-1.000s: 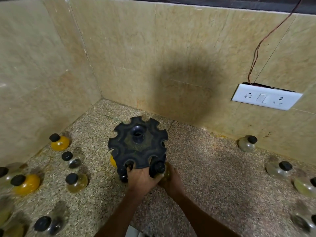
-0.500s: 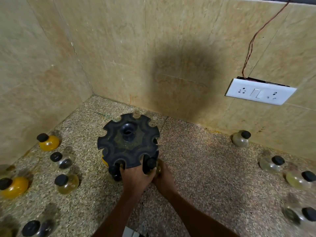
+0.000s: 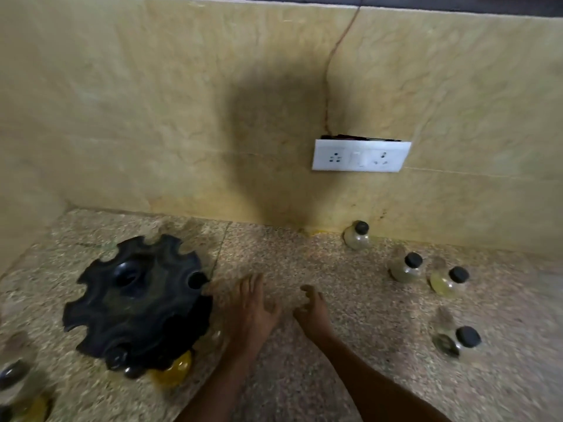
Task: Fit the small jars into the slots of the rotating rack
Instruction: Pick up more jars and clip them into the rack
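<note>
The black rotating rack (image 3: 137, 303) with notched slots stands on the speckled counter at the left. A yellow-filled jar (image 3: 175, 371) and two black-capped jars hang in its near slots. My left hand (image 3: 251, 312) hovers just right of the rack, fingers spread, holding nothing. My right hand (image 3: 313, 312) is beside it, fingers loosely curled and empty. Several loose small jars with black caps stand at the right: one by the wall (image 3: 357, 236), two further right (image 3: 406, 268) (image 3: 447, 281) and one nearer (image 3: 457, 341).
A white socket plate (image 3: 361, 155) with a thin wire above it is on the tiled back wall. More jars (image 3: 18, 382) stand at the lower left corner, blurred. The side wall closes the counter at the left.
Both hands have let go of the rack and moved right over the counter. The camera has swung to the right, so the rack now sits at the left.
</note>
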